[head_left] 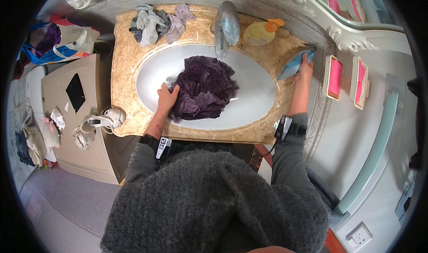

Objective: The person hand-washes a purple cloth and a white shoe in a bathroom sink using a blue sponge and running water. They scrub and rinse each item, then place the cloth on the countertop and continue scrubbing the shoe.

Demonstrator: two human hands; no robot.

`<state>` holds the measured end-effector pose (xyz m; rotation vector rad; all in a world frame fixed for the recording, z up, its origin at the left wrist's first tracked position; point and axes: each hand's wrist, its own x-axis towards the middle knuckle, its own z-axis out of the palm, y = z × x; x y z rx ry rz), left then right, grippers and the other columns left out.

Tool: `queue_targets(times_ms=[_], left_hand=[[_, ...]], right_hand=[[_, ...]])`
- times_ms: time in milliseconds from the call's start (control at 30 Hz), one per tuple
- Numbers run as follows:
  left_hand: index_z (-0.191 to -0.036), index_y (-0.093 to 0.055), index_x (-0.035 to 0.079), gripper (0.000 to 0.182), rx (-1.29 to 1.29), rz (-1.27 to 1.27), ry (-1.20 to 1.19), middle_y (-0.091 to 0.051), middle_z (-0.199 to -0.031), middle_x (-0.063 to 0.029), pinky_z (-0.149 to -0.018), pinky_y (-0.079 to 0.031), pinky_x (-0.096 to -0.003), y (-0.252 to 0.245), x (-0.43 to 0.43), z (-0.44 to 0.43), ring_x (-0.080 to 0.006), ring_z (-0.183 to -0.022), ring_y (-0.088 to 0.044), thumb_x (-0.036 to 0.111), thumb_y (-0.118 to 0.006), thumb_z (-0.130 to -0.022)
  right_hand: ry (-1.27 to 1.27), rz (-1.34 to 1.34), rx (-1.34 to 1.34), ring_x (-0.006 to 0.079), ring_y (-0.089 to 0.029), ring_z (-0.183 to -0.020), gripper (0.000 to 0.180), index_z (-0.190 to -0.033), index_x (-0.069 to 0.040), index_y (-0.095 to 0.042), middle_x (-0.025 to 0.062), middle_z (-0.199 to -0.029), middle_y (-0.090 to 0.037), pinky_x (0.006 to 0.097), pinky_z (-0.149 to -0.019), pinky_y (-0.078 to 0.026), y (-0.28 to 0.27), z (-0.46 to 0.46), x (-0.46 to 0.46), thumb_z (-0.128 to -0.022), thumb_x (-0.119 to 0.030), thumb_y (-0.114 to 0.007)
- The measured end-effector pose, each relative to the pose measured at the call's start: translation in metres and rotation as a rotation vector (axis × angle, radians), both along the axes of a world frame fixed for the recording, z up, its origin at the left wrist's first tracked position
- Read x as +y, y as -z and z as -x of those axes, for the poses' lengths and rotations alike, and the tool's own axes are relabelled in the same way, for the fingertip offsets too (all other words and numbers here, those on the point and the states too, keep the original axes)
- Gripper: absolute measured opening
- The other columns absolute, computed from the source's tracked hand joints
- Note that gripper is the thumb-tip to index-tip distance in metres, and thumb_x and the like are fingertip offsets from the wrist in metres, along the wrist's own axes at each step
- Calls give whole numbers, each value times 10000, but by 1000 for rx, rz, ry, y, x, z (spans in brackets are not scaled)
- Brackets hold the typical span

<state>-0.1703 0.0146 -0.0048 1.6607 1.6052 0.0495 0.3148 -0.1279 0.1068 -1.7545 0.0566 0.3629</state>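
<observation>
A heap of wet-looking dark purple cloth (205, 87) lies bunched in the white oval sink basin (257, 92). My left hand (167, 97) is at the left edge of this heap, thumb and forefinger apart, with the thumb against the fabric. Some of its other fingers are hidden. At the right end of the counter, my right hand (305, 67) grips a blue soft pouch (291, 66), holding it tilted beside the basin rim. Above the basin's back edge stands a shiny silvery faucet (227, 29).
Several crumpled light and dark cloths (150, 26) lie on the brown marbled counter (125, 76) at back left. A yellow pump bottle (259, 34) with an orange top is behind the basin. Pink soap dishes (334, 79) hang on the right wall. A white coiled cord (113, 119) rests at left.
</observation>
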Motion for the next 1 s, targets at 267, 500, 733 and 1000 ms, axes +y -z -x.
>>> queue_targets(times_ms=[267,500,733,1000], left_hand=[[-1162,-570,-36,715,-49,-237,317,-610,-1105,-241,-949,-422,-441,17,43,-36,-413,-1053,-554,512,-691,-719],[-1044,-639,85,367,-24,90,1096,-647,-1021,-179,-765,-510,-443,-56,-36,-129,-324,-959,-627,251,-611,-718],[-1315,-524,221,545,247,-133,461,-311,-1429,-250,-983,-244,-641,-66,-70,-62,-422,-1293,-313,422,-606,-815],[-755,-648,119,224,199,-624,527,-638,-786,-57,-644,-428,-430,33,4,-135,-243,-747,-619,323,-579,-817]], right_hand=[[114,460,-869,296,-574,-985,445,-1211,5,-522,194,-1115,-588,413,-826,-462,16,63,5,-867,-253,-638],[-900,291,-446,269,-533,-1135,345,-1106,-139,-663,126,-1192,-589,409,-941,-421,99,205,37,-840,-359,-651],[-1226,692,-671,410,-339,-1280,502,-1276,-249,-548,179,-1467,-270,578,-956,-343,92,279,-22,-787,-316,-637],[-1138,880,-654,358,-646,-787,146,-880,-134,-648,132,-976,-622,473,-647,-502,166,229,79,-837,-193,-521]])
